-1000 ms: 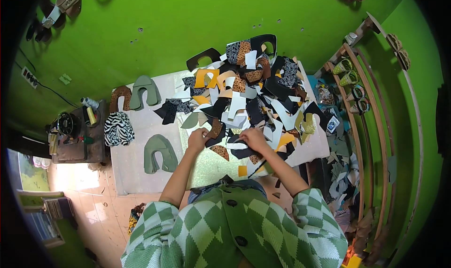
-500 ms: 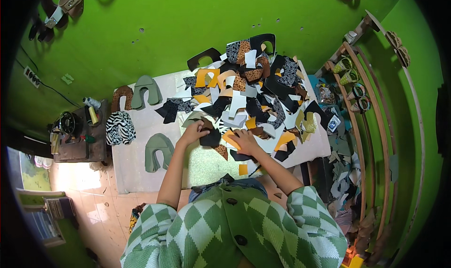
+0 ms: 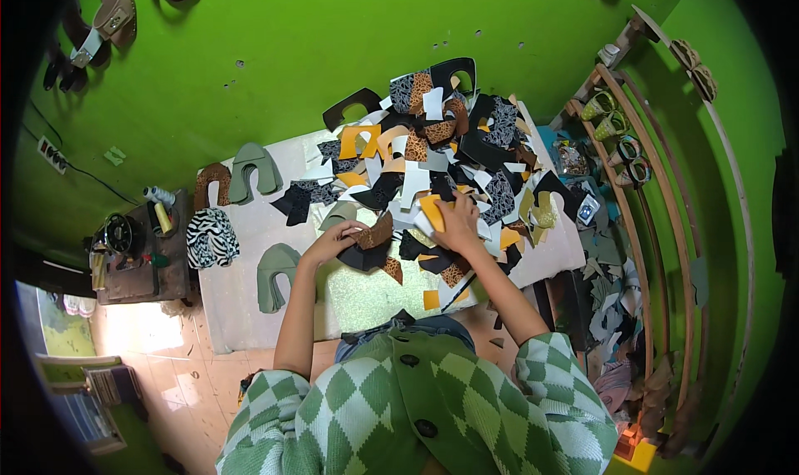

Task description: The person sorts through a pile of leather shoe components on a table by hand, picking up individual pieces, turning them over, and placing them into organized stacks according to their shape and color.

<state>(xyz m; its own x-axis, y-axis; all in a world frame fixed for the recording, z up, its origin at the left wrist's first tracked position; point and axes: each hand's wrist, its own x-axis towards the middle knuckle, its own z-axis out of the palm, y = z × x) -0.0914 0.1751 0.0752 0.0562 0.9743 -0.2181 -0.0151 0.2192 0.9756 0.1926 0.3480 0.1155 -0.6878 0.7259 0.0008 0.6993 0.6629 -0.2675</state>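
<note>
My left hand [image 3: 331, 242] pinches the edge of a brown scrap [image 3: 376, 232]. Below that scrap lies a black piece [image 3: 363, 258], with a leopard-print scrap [image 3: 393, 269] beside it. In my right hand [image 3: 458, 223] is a yellow-orange scrap [image 3: 432, 213], raised at the near side of the pile; white material shows along its lower edge. Beyond both hands spreads a heap of cut scraps [image 3: 414, 184] in black, white, orange and animal prints, several of them arch-shaped.
Green U-shaped pieces [image 3: 277, 268] lie stacked on the left of the pale table [image 3: 233, 313], near zebra-print material [image 3: 213, 238]. At far left, a small dark table [image 3: 137, 267] holds thread spools [image 3: 163, 218]. A wooden rack [image 3: 657, 225] with sandals stands on the right.
My right hand has lifted the orange scrap and moved it up and to the right, uncovering black and leopard-print scraps. The brown scrap in my left hand has turned and shifted right.
</note>
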